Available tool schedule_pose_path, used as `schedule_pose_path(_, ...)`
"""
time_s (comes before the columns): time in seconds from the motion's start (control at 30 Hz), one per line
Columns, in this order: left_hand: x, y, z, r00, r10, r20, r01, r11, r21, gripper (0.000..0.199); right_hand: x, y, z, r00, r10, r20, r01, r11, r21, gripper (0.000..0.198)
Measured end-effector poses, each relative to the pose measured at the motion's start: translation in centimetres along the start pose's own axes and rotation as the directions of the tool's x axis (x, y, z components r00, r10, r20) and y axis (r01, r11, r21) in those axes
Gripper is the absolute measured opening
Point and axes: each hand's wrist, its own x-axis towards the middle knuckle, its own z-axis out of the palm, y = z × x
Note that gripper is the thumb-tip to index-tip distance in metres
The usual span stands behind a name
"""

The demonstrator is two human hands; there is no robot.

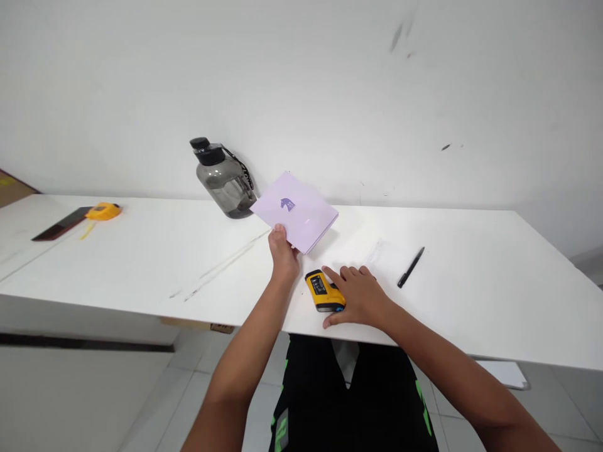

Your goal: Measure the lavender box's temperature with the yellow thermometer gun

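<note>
My left hand (284, 254) is closed on the near corner of a thin lilac booklet or folder (301, 223), with the thumb on top. Its cover carries a small purple horse-head mark, and it is tilted above the table. My right hand (360, 295) is beside a yellow-and-black handheld device (321, 289) with a dark label, lying near the table's front edge. Thumb and index finger are spread around the device; whether they touch it is hard to tell. The other right fingers are curled, and the palm side is hidden.
A grey translucent water bottle (226, 182) stands at the wall, left of the booklet. A black pen (411, 267) lies right of my right hand, near a clear plastic piece (375, 252). At far left are a yellow tape measure (103, 211) and a dark flat strip (63, 224).
</note>
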Motion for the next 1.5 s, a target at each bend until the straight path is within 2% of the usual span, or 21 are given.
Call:
schedule_pose_path(0.13,-0.5,-0.2,0.0,1.000,0.023,-0.010,-0.023,0.998,-0.052,0.055,0.1,0.1,0.2,0.997,0.020,-0.070,-0.014,0.996,0.088,0.107)
schedule_pose_path(0.2,-0.8,-0.2,0.0,0.998,0.062,0.008,-0.061,0.997,-0.055,0.056,0.3,0.6,0.2,0.981,0.052,-0.189,0.005,0.956,0.292,0.103)
schedule_pose_path(0.23,-0.9,-0.2,0.2,0.996,0.082,0.018,-0.081,0.995,-0.056,0.056,0.4,0.9,0.1,0.960,0.098,-0.263,0.030,0.896,0.443,0.102)
schedule_pose_path(0.27,-1.1,-0.1,0.4,0.994,0.098,0.037,-0.096,0.994,-0.058,0.056,0.5,1.3,-0.1,0.930,0.172,-0.324,0.064,0.794,0.604,0.101)
schedule_pose_path(0.33,-1.3,0.2,1.1,0.988,0.121,0.096,-0.116,0.991,-0.062,0.057,0.7,2.0,-0.4,0.873,0.348,-0.340,0.143,0.485,0.863,0.101)
schedule_pose_path(0.4,-1.5,0.6,2.1,0.978,0.127,0.163,-0.118,0.991,-0.067,0.059,0.9,2.6,-0.9,0.855,0.446,-0.264,0.208,0.171,0.963,0.107)
schedule_pose_path(0.43,-1.5,0.7,2.6,0.973,0.126,0.191,-0.115,0.991,-0.067,0.060,0.9,2.7,-1.1,0.858,0.456,-0.237,0.237,0.057,0.970,0.110)
schedule_pose_path(0.47,-1.6,0.8,3.2,0.969,0.126,0.214,-0.115,0.991,-0.065,0.061,0.9,2.8,-1.2,0.862,0.455,-0.225,0.266,-0.027,0.964,0.114)
schedule_pose_path(0.53,-1.7,0.8,4.3,0.960,0.137,0.246,-0.129,0.990,-0.051,0.062,1.0,2.8,-1.4,0.862,0.445,-0.242,0.326,-0.122,0.937,0.118)
schedule_pose_path(0.67,-1.6,0.5,6.1,0.947,0.164,0.276,-0.167,0.986,-0.011,0.067,1.1,2.7,-1.2,0.867,0.405,-0.291,0.388,-0.179,0.904,0.119)
schedule_pose_path(0.87,-1.7,0.2,7.7,0.947,0.101,0.304,-0.112,0.993,0.021,0.080,1.4,2.9,-1.0,0.854,0.428,-0.296,0.407,-0.193,0.893,0.115)
schedule_pose_path(1.2,-1.9,0.4,7.6,0.940,0.126,0.317,-0.148,0.988,0.048,0.084,1.0,2.8,-1.7,0.862,0.412,-0.296,0.411,-0.224,0.884,0.090)
schedule_pose_path(1.4,-2.6,1.1,7.8,0.928,0.173,0.331,-0.217,0.971,0.102,0.088,1.1,2.8,-1.6,0.831,0.423,-0.360,0.477,-0.211,0.853,0.081)
schedule_pose_path(1.5,-2.9,1.4,7.9,0.924,0.191,0.332,-0.240,0.964,0.113,0.089,1.1,2.9,-1.6,0.832,0.412,-0.371,0.486,-0.220,0.846,0.077)
